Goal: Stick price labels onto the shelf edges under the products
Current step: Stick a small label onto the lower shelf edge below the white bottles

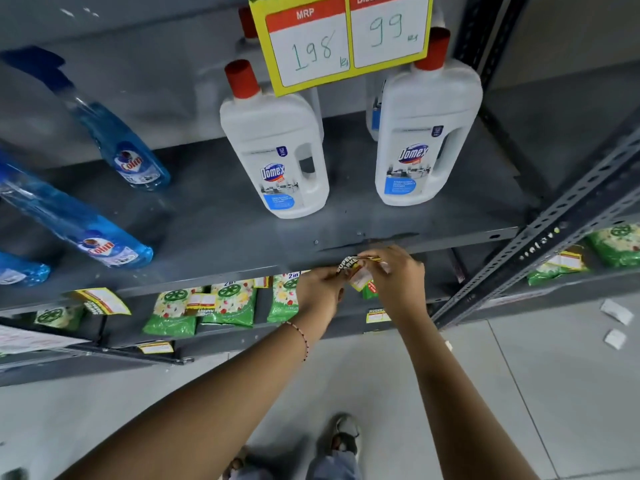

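Observation:
A yellow, black and white price label (354, 268) is pinched between my two hands just in front of the grey shelf edge (221, 276). My left hand (320, 292) grips its left end and my right hand (398, 275) grips its right end, with the label curled between the fingers. On the shelf above the edge stand two white Domex bottles (277, 147) with red caps, the second Domex bottle (429, 133) being to the right. Blue Colin spray bottles (121, 140) stand at the left.
A large yellow MRP sign (341, 39) hangs from the shelf above. Green packets (228, 303) fill the lower shelf, with labels (104, 301) stuck on its edges. A slotted metal upright (540, 237) runs at the right. White paper scraps (618, 311) lie on the floor.

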{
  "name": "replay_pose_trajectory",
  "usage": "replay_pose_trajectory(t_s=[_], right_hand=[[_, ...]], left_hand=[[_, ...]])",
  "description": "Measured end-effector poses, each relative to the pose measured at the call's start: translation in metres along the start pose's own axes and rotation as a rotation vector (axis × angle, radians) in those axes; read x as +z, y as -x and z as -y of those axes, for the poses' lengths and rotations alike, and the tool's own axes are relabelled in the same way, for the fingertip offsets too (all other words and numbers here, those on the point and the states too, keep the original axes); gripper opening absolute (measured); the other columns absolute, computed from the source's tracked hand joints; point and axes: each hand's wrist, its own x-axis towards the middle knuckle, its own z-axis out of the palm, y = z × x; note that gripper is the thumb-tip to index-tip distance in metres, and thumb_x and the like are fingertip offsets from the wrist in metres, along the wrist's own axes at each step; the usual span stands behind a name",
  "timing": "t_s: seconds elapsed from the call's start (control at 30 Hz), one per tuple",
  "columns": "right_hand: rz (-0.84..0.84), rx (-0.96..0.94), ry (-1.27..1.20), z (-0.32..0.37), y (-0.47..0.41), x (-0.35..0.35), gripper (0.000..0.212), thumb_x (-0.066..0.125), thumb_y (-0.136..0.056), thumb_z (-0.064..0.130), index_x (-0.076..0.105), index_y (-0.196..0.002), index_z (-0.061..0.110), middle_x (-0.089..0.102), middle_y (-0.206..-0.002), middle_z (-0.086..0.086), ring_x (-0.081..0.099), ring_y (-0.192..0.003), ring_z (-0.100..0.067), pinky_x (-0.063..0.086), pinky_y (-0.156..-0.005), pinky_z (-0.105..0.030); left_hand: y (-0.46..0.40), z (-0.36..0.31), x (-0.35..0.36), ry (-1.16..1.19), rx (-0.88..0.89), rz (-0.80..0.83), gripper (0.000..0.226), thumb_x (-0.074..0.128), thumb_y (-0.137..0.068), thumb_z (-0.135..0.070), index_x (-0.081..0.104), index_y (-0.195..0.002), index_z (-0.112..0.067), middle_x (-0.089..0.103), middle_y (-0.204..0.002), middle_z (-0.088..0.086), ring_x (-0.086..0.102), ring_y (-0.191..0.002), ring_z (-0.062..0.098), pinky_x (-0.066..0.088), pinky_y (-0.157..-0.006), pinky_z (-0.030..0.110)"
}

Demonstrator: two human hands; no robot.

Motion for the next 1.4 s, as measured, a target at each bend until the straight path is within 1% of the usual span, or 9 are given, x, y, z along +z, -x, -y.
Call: replay_pose_trajectory(t_s=[0.13, 0.3, 0.53, 0.77, 0.97, 1.07, 1.13, 1.23, 1.4], right_hand=[[0.002, 0.192, -0.135, -0.010, 0.012, 0.000, 0.012, 0.071, -0.083, 0.012, 0.073, -0.093, 0.019, 0.074, -0.089, 0.003, 0.067, -0.079, -0.013, 0.051, -0.071, -0.016], [-0.001, 0.230, -0.170, -0.019, 0.011, -0.002, 0.010, 0.070, -0.085, 0.015, 0.073, -0.093, 0.020, 0.073, -0.085, 0.008, 0.065, -0.079, -0.003, 0.046, -0.069, -0.007], [-0.057, 0.248, -0.109, -0.021, 0.005, 0.002, 0.014, 0.072, -0.085, 0.030, 0.067, -0.092, 0.019, 0.067, -0.084, 0.009, 0.065, -0.080, -0.012, 0.053, -0.068, -0.026], [-0.263, 0.458, -0.112, -0.017, 0.006, 0.003, 0.046, 0.077, -0.070, 0.053, 0.042, -0.086, 0.028, 0.065, -0.085, 0.006, 0.064, -0.079, -0.020, 0.054, -0.076, -0.050], [-0.461, 0.517, -0.193, 0.000, 0.016, 0.000, 0.025, 0.070, -0.086, 0.025, 0.049, -0.085, 0.012, 0.065, -0.082, -0.007, 0.059, -0.073, -0.022, 0.055, -0.074, -0.047], [-0.492, 0.425, -0.235, 0.024, 0.029, 0.008, 0.019, 0.068, -0.087, 0.026, 0.051, -0.080, 0.023, 0.063, -0.085, -0.010, 0.059, -0.075, -0.023, 0.054, -0.072, -0.040], [-0.468, 0.365, -0.248, 0.047, 0.038, 0.019, 0.018, 0.068, -0.086, 0.027, 0.053, -0.078, 0.033, 0.064, -0.085, -0.005, 0.060, -0.073, -0.013, 0.051, -0.070, -0.028], [-0.252, 0.264, -0.269, 0.087, 0.049, 0.047, 0.007, 0.070, -0.086, 0.019, 0.067, -0.083, 0.024, 0.068, -0.077, 0.006, 0.061, -0.068, 0.008, 0.043, -0.066, -0.004], [0.193, 0.098, -0.191, 0.150, 0.063, 0.136, 0.011, 0.073, -0.083, 0.010, 0.076, -0.091, 0.016, 0.072, -0.079, 0.007, 0.065, -0.073, 0.005, 0.049, -0.071, -0.011]], left_hand=[[0.005, 0.001, -0.008, -0.191, 0.213, -0.035, 0.003, 0.078, -0.080, -0.019, 0.077, -0.077, -0.019, 0.066, -0.059, 0.000, 0.061, -0.063, 0.021, 0.057, -0.072, 0.040], [0.014, -0.010, -0.001, -0.191, 0.284, -0.056, 0.009, 0.077, -0.082, -0.020, 0.076, -0.078, -0.012, 0.068, -0.059, 0.005, 0.069, -0.058, 0.032, 0.062, -0.068, 0.049], [0.017, -0.010, 0.003, -0.158, 0.317, -0.099, 0.022, 0.075, -0.083, -0.015, 0.071, -0.063, -0.023, 0.074, -0.066, 0.013, 0.073, -0.062, 0.030, 0.062, -0.066, 0.050], [0.011, -0.011, 0.001, -0.153, 0.255, -0.123, 0.029, 0.075, -0.081, -0.033, 0.068, -0.054, -0.026, 0.073, -0.058, 0.008, 0.072, -0.055, 0.028, 0.062, -0.061, 0.050], [0.003, 0.000, -0.029, 0.001, 0.116, -0.063, 0.029, 0.075, -0.082, -0.034, 0.073, -0.070, -0.008, 0.071, -0.062, 0.008, 0.061, -0.051, 0.020, 0.059, -0.053, 0.038], [-0.002, 0.003, -0.059, 0.221, 0.030, 0.032, 0.015, 0.073, -0.086, -0.022, 0.073, -0.081, -0.008, 0.074, -0.074, 0.008, 0.068, -0.066, 0.022, 0.059, -0.054, 0.026], [-0.003, 0.003, -0.087, 0.363, -0.029, 0.070, 0.008, 0.070, -0.088, -0.013, 0.072, -0.083, -0.008, 0.075, -0.074, 0.006, 0.070, -0.068, 0.022, 0.062, -0.063, 0.029], [-0.004, 0.010, -0.139, 0.557, -0.126, 0.104, 0.007, 0.063, -0.091, -0.005, 0.069, -0.092, -0.003, 0.076, -0.074, 0.004, 0.070, -0.070, 0.022, 0.061, -0.071, 0.032], [-0.017, 0.041, -0.249, 0.790, -0.209, -0.037, 0.021, 0.042, -0.101, -0.005, 0.062, -0.101, 0.001, 0.066, -0.116, 0.019, 0.066, -0.096, 0.032, 0.054, -0.088, 0.039]])
